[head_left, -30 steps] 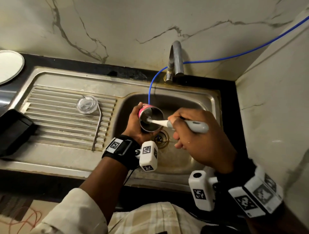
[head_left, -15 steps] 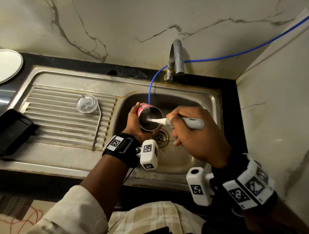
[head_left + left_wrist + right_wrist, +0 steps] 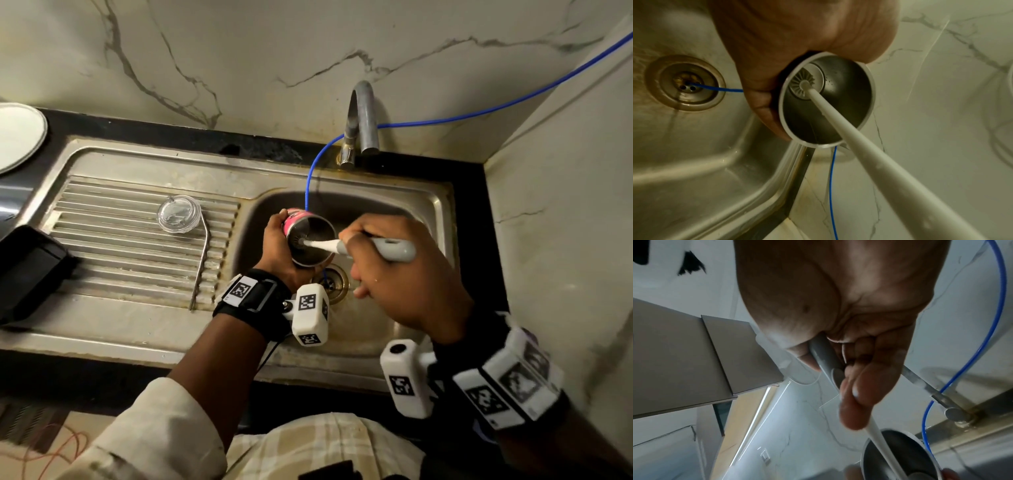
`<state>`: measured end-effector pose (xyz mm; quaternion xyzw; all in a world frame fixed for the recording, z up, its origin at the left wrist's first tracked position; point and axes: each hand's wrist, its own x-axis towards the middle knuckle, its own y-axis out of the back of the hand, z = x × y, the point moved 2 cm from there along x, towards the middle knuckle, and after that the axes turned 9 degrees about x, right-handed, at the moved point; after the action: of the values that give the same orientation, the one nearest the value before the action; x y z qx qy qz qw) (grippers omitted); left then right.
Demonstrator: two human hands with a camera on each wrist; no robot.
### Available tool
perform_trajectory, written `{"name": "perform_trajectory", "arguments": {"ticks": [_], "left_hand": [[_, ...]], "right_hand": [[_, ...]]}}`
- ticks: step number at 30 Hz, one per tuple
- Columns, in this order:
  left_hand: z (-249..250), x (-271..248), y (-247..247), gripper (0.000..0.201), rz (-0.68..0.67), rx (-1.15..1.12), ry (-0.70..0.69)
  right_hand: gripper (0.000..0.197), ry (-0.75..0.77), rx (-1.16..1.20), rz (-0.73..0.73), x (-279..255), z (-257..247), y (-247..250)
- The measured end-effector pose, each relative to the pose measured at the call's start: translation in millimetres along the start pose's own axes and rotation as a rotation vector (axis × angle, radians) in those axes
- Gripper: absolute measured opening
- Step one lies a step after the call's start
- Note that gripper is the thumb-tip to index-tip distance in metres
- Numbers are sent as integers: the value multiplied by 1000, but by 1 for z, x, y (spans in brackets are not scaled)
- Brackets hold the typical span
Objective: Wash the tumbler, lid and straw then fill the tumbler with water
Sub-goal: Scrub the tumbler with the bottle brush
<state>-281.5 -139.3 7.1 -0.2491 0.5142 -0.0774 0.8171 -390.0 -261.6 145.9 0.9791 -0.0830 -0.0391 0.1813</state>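
My left hand (image 3: 278,250) grips the pink steel tumbler (image 3: 298,219) over the sink basin (image 3: 387,329), its mouth tilted toward the right. My right hand (image 3: 394,274) grips the grey handle of a bottle brush (image 3: 394,249). The white shaft runs into the tumbler (image 3: 849,97), and the brush head (image 3: 803,82) sits deep near its bottom. The same shaft (image 3: 882,449) enters the tumbler's mouth (image 3: 906,456) below my right hand (image 3: 838,363). The clear lid (image 3: 178,213) and the bent metal straw (image 3: 201,263) lie on the ribbed drainboard (image 3: 113,240).
The tap (image 3: 361,116) stands behind the basin, no water visibly running. A thin blue tube (image 3: 310,181) hangs from the wall into the drain (image 3: 334,282). A white plate (image 3: 17,137) and a black box (image 3: 27,270) sit at the left. A marble wall (image 3: 565,205) closes the right side.
The tumbler and both hands have shifted only slightly. The brush handle has moved a little back and forth inside the tumbler.
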Motion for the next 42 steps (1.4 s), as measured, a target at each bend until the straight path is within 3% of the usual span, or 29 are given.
{"name": "perform_trajectory", "arguments": {"ticks": [4, 8, 14, 18, 24, 29, 33, 42], "left_hand": [[4, 0, 9, 65, 14, -17, -27], [11, 0, 19, 57, 8, -58, -25], [1, -3, 9, 76, 16, -10, 9], [-5, -4, 11, 68, 26, -5, 12], [6, -3, 24, 55, 52, -71, -19], [3, -1, 13, 62, 38, -43, -1], [-11, -3, 4, 71, 20, -16, 36], [2, 5, 20, 49, 38, -116, -1]], "right_hand": [[27, -101, 36, -76, -4, -10, 12], [27, -96, 124, -81, -30, -36, 28], [24, 22, -42, -61, -6, -14, -6], [24, -13, -84, -75, 6, -6, -9], [28, -103, 71, -173, -26, -35, 28], [24, 30, -25, -113, -18, -18, 11], [25, 11, -50, -48, 0, 2, -3], [21, -10, -7, -167, -34, -35, 32]]}}
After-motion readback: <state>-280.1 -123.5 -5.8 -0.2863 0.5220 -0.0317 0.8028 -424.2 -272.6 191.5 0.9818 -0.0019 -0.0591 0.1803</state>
